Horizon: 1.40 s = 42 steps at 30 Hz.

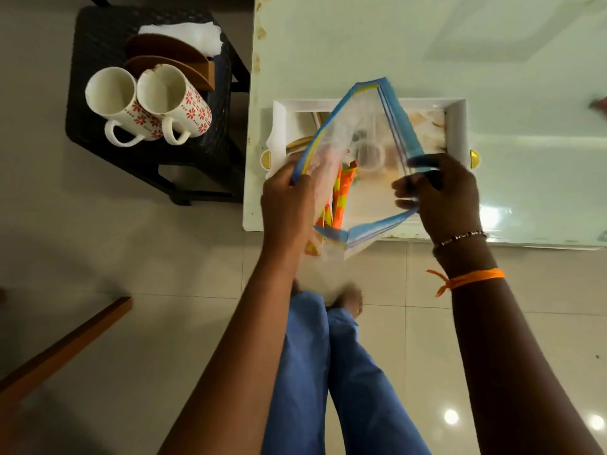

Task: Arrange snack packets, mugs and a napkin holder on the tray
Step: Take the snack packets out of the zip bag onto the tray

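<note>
A clear plastic zip bag (pixel 368 149) with a blue and yellow rim hangs open above the white tray (pixel 456 126) at the table's near edge. My left hand (pixel 289 198) grips the bag's left rim and my right hand (pixel 440 192) grips its right rim. Orange and yellow snack packets (pixel 343 195) stand inside the bag near my left hand. Two white mugs (pixel 147 103) with red flower prints stand on a black stool (pixel 98 44) to the left. Behind them is a brown napkin holder (pixel 174 60) with white napkins (pixel 187 34).
The tray rests on a pale glass-topped table (pixel 427 44) and has gold handles (pixel 474 159) at both ends. A wooden edge (pixel 65 349) crosses the floor at lower left. My legs in blue trousers (pixel 328 372) are below the table edge.
</note>
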{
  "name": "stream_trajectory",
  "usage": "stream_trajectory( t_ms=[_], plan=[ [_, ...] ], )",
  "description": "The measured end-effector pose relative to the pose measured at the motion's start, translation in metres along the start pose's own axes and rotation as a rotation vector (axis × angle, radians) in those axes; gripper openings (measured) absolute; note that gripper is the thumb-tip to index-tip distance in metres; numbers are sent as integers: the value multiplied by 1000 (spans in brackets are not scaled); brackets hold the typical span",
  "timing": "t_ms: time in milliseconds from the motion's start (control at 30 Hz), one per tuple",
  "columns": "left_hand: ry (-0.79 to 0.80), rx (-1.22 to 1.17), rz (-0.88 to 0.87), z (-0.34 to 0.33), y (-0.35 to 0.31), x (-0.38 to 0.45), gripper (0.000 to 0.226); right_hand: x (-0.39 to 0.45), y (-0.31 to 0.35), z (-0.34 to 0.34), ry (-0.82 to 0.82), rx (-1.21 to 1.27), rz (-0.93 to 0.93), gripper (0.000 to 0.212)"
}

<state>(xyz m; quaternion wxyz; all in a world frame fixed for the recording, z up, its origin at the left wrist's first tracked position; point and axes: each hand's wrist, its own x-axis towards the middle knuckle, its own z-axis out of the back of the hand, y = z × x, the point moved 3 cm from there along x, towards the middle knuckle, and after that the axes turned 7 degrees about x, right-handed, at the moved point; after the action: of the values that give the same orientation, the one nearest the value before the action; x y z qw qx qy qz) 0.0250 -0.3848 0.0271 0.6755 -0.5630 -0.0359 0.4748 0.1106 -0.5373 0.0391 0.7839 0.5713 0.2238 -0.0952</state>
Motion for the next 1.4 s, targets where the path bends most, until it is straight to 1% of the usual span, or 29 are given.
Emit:
stream_trajectory(
  t_ms=[67, 100, 133, 167, 200, 233, 267, 333, 433, 500, 567, 600, 667, 733, 767, 800, 833, 867, 933, 967, 1033, 1100, 1167, 1233, 1300, 1367, 1400],
  plan=[
    [-45, -59, -27, 10, -5, -1, 21, -8, 8, 5, -134, -290, 162, 27],
    [-59, -69, -53, 14, -8, -4, 22, -16, 17, 3, -186, -420, 279, 29],
    [-68, -62, -84, 17, -11, -8, 23, -25, 27, -1, -220, -476, 409, 30],
    [-68, -54, -115, 18, -14, -12, 23, -33, 37, -7, -221, -469, 506, 27],
    [-61, -56, -140, 19, -16, -16, 24, -40, 47, -17, -177, -440, 559, 22],
    [-49, -70, -153, 20, -17, -20, 25, -44, 53, -28, -93, -427, 582, 18],
    [-41, -91, -161, 21, -18, -23, 27, -45, 54, -42, 17, -454, 561, 18],
    [-52, -137, -180, 24, -20, -28, 29, -39, 48, -72, 271, -603, 454, 23],
    [-92, -171, -173, 28, -16, -32, 30, -17, 27, -109, 546, -804, 244, 31],
    [-90, -222, -153, 30, -11, -33, 31, -6, 14, -128, 682, -897, 168, 32],
    [-93, -225, -136, 31, -7, -34, 31, 2, 3, -141, 756, -940, 125, 32],
    [-95, -212, -136, 31, -5, -35, 31, 3, -1, -145, 755, -935, 99, 30],
    [-95, -223, -151, 29, -4, -36, 31, 7, -5, -147, 677, -939, 150, 20],
    [-89, -250, -143, 26, -4, -36, 32, 10, -4, -141, 501, -863, 198, 14],
    [-85, -260, -134, 24, -4, -36, 32, 10, -2, -137, 417, -814, 193, 15],
    [-79, -263, -123, 21, -4, -35, 32, 11, -2, -135, 367, -779, 189, 21],
    [-74, -260, -113, 19, -4, -36, 32, 11, -3, -134, 373, -785, 170, 26],
    [-68, -253, -103, 16, -4, -37, 32, 10, -4, -134, 428, -783, 123, 28],
    [-62, -235, -92, 11, -6, -38, 33, 6, -8, -136, 541, -737, 95, 28],
    [-60, -232, -93, 9, -7, -39, 33, 3, -8, -135, 561, -693, 94, 27],
    [-52, -234, -109, 6, -9, -40, 33, 1, -8, -133, 560, -664, 96, 28],
    [-45, -222, -125, 4, -10, -40, 33, 4, -8, -126, 541, -672, 63, 17],
    [-38, -224, -125, 0, -11, -40, 33, 4, -2, -113, 510, -675, 62, 27],
    [-21, -214, -133, -6, -14, -41, 34, 6, 6, -91, 396, -580, 122, 25],
    [-7, -200, -144, -14, -18, -41, 35, 4, 15, -62, 222, -402, 175, 18],
    [23, -196, -134, -22, -20, -41, 39, 1, 20, -33, 87, -235, 172, 16],
    [44, -187, -134, -26, -21, -41, 41, -1, 22, -18, 44, -192, 167, 19]
  ],
)
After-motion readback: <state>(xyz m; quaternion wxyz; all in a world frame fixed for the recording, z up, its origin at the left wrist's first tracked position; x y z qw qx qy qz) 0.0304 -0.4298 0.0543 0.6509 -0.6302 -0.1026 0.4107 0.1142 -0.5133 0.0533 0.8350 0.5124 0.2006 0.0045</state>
